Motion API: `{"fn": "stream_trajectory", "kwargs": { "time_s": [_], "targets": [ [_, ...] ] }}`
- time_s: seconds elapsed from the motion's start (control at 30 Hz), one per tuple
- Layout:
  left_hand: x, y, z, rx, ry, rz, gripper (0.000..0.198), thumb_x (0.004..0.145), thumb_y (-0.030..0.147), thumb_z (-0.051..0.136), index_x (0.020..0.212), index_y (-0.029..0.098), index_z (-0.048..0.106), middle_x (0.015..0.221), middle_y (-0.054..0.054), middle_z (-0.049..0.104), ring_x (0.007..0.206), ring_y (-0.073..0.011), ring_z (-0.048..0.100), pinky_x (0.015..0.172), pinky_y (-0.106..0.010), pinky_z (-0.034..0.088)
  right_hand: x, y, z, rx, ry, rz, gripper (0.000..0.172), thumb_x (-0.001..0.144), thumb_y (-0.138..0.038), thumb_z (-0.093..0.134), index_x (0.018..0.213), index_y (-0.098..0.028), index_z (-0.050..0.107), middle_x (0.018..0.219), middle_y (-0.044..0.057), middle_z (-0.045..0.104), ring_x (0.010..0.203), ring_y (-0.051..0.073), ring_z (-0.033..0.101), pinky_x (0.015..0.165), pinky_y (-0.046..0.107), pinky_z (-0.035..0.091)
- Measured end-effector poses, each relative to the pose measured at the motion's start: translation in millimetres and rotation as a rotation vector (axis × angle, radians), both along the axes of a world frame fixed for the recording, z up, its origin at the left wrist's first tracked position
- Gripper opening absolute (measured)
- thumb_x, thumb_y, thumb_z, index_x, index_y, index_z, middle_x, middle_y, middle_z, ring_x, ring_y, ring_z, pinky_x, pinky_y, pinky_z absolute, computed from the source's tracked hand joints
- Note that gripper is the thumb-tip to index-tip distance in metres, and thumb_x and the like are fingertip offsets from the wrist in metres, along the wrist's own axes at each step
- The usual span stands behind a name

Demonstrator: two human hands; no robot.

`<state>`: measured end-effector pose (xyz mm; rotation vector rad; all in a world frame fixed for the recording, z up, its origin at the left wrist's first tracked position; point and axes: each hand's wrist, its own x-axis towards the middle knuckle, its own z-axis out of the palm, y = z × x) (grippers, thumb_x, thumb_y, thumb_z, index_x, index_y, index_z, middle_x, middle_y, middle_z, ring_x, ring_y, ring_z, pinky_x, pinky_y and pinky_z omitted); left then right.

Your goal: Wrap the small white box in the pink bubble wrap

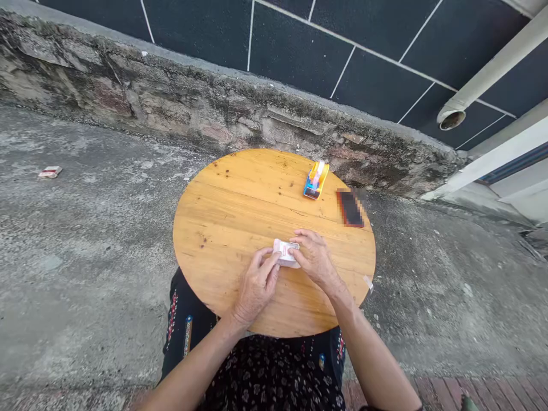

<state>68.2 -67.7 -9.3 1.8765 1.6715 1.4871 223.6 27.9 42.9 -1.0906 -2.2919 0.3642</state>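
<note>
A small white and pale pink box point(286, 251) with faint red print is held between my two hands, low over the near half of the round wooden table point(240, 211). My left hand point(258, 285) has its thumb and fingers closed on the box's left end. At the right end, my right hand point(314, 258) grips it, with the thumb on the top face and the fingers bent around the far side. The fingers partly cover the box, and its underside is hidden.
A yellow and blue tape dispenser point(316, 180) stands toward the table's far right. Nearby lies a blurred dark, red-edged object point(351, 209), like a phone. A clear strip point(369, 283) sticks to the right edge. A stone wall point(205, 108) runs behind; a small packet point(50, 172) lies on the ground.
</note>
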Motion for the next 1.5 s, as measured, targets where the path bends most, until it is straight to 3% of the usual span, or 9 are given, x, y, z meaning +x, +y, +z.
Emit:
{"fn": "stream_trajectory", "kwargs": {
  "time_s": [0.23,0.47,0.8,1.07,1.3,1.5],
  "targets": [
    [0.4,0.5,-7.4,0.006,0.072,-0.016,0.035,0.093,0.014,0.044,0.124,0.023,0.057,0.126,-0.012,0.054,0.09,-0.0163,0.063,0.078,-0.032,0.056,-2.3,5.0,5.9,0.036,-0.062,0.015,0.009,0.084,-0.023,0.062,0.085,-0.025,0.071,0.114,0.007,0.067,0.104,0.025,0.062,0.091,0.043,0.041],
    [0.7,0.7,-5.1,0.023,0.051,-0.029,0.037,0.093,0.013,0.044,0.126,0.024,0.056,0.121,-0.01,0.06,0.108,-0.02,0.061,0.09,-0.035,0.054,-7.3,9.5,7.9,0.011,-0.024,0.014,0.014,0.086,-0.019,0.055,0.081,-0.023,0.067,0.111,0.007,0.068,0.101,0.023,0.062,0.089,0.04,0.04],
    [0.3,0.2,-3.5,0.02,0.037,-0.037,0.037,0.092,0.012,0.045,0.125,0.023,0.058,0.121,-0.009,0.061,0.11,-0.0198,0.061,0.093,-0.035,0.054,-9.0,20.5,7.7,-0.165,0.102,0.062,0.011,0.083,-0.017,0.053,0.078,-0.023,0.061,0.09,0.003,0.071,0.088,0.019,0.064,0.084,0.034,0.043],
    [0.9,0.7,-3.1,0.032,0.07,-0.02,0.038,0.092,0.013,0.045,0.125,0.025,0.058,0.119,-0.009,0.063,0.108,-0.02,0.063,0.092,-0.036,0.055,-13.3,40.1,8.7,-0.376,0.067,0.008,0.014,0.081,-0.02,0.052,0.075,-0.02,0.065,0.075,0.0,0.069,0.069,0.014,0.061,0.063,0.025,0.043],
    [0.4,-0.4,-3.7,0.057,0.075,-0.024,0.04,0.09,0.008,0.048,0.126,0.023,0.058,0.12,-0.009,0.063,0.11,-0.02,0.062,0.094,-0.035,0.054,-23.6,59.9,-3.4,-0.419,-0.015,0.013,0.014,0.075,-0.015,0.054,0.066,-0.02,0.063,0.063,-0.001,0.066,0.058,0.013,0.056,0.057,0.023,0.038],
    [-0.2,-0.9,-5.9,0.063,0.081,-0.026,0.04,0.09,0.008,0.048,0.125,0.023,0.058,0.119,-0.009,0.063,0.108,-0.0194,0.062,0.093,-0.035,0.054,-22.4,67.1,-5.6,-0.448,-0.015,0.019,0.015,0.075,-0.015,0.051,0.065,-0.019,0.062,0.065,-0.001,0.066,0.057,0.012,0.054,0.054,0.022,0.035]
  ]
}}
